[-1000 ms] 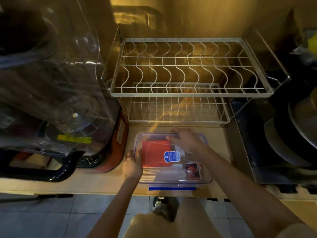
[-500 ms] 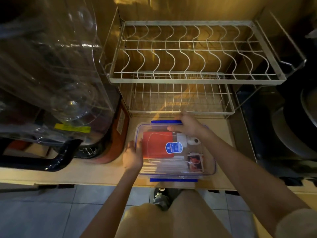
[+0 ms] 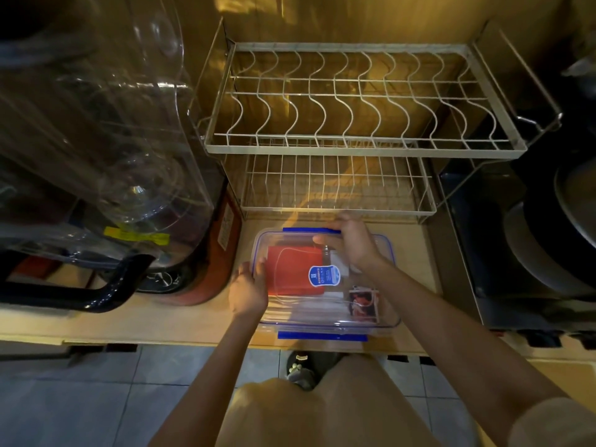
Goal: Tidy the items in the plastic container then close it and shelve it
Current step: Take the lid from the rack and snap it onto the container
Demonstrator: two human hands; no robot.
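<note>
A clear plastic container (image 3: pixel 383 321) with its lid on and blue clips sits on the wooden counter near the front edge. Through the lid I see a red flat packet (image 3: pixel 290 269), a blue oval sticker (image 3: pixel 324 275) and a small printed box (image 3: pixel 362 300). My left hand (image 3: pixel 246 290) holds the container's left side, fingers curled over the rim. My right hand (image 3: pixel 353 241) rests on the far edge of the lid, fingers over the far blue clip (image 3: pixel 296 230). The near blue clip (image 3: pixel 322 335) sticks out flat at the front.
A two-tier wire dish rack (image 3: pixel 364 150) stands just behind the container. A large clear cover and an appliance with a black handle (image 3: pixel 96 291) crowd the left. Dark pans (image 3: pixel 554 246) fill the right. Tiled floor (image 3: pixel 96 398) lies below the counter edge.
The right hand has slid from the lid's middle to its far edge, over the far clip. The left hand stays on the left side. The camera view shifted slightly.
</note>
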